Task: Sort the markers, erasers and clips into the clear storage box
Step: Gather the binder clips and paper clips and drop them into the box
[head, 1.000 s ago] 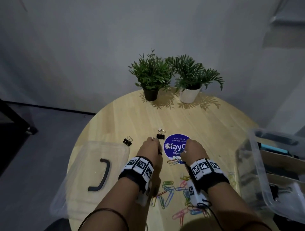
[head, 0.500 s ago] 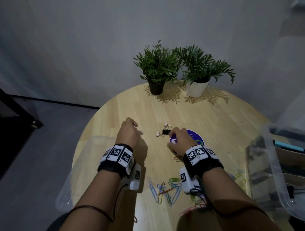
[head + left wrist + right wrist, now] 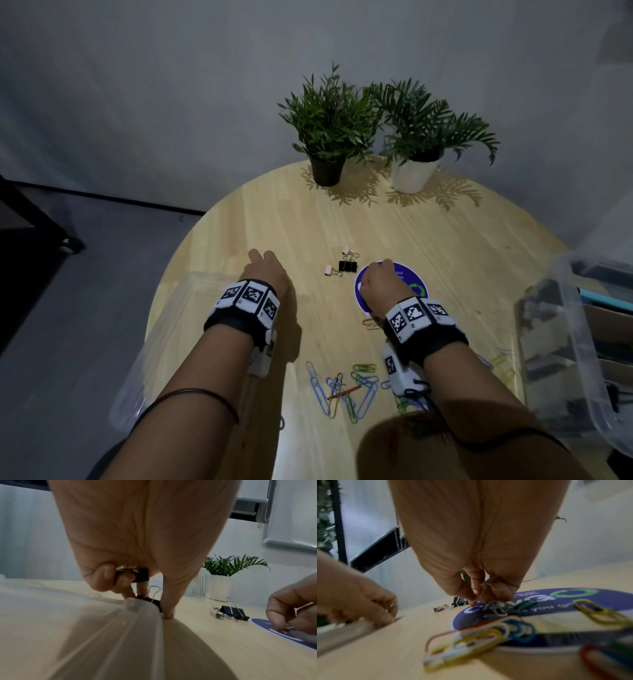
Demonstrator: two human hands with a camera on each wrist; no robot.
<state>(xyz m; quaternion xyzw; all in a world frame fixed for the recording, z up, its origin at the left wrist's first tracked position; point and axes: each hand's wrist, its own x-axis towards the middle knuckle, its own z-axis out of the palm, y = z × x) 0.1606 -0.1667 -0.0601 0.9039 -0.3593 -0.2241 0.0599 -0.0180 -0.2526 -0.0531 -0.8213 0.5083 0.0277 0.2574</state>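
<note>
Holding one binder clip (image 3: 139, 574), our left hand (image 3: 265, 270) pinches another (image 3: 150, 600) just ahead; our right hand (image 3: 380, 284) grips paper clips (image 3: 518, 605).

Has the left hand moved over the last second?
Yes. The left hand went left, from beside the blue sticker to the clear lid's corner.

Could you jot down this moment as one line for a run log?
left hand: holds one black binder clip, pinches another | right hand: picking paper clips off purple sticker
</note>
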